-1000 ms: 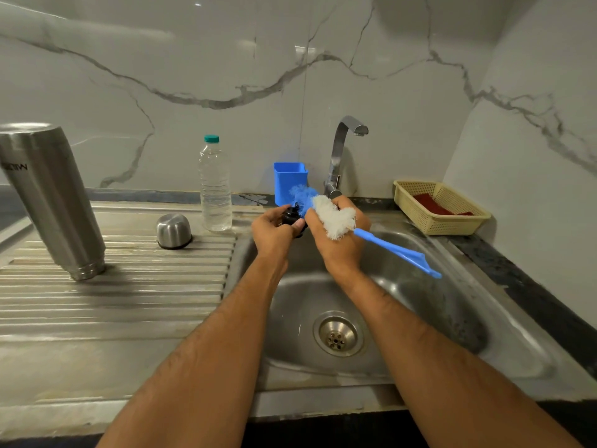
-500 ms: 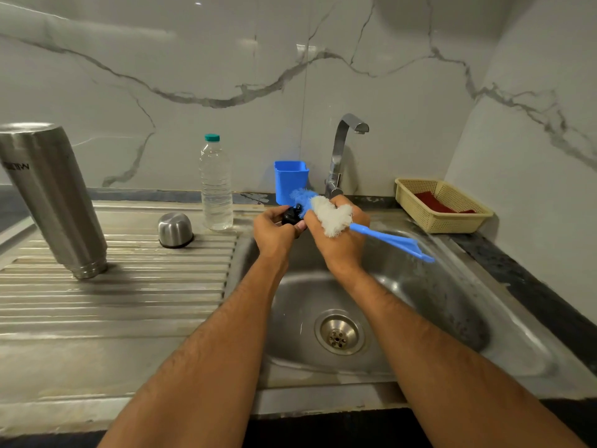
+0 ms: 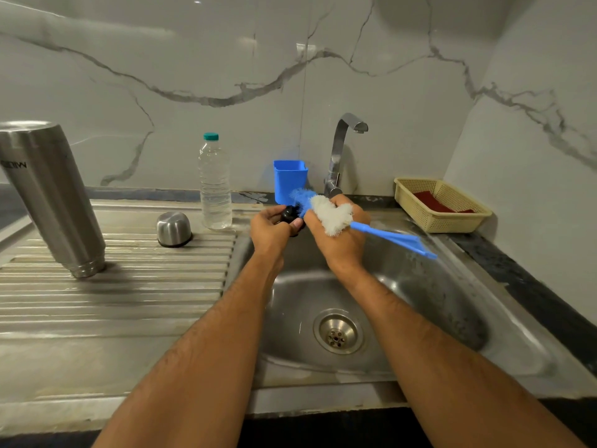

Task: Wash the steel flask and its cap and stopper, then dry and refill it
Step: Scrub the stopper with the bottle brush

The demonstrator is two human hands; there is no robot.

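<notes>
Over the sink (image 3: pixel 420 286), the left hand (image 3: pixel 271 231) grips what looks like the black stopper (image 3: pixel 289 214); the right hand (image 3: pixel 342 240) clasps the brush (image 3: pixel 329 215) against it for scrubbing. The cap (image 3: pixel 173 228) and upended flask (image 3: pixel 51 195) drain on the bench's left side.

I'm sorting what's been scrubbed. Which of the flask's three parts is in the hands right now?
The black stopper, gripped in the left hand. The steel flask and steel cap stand upside down on the drainboard.
</notes>
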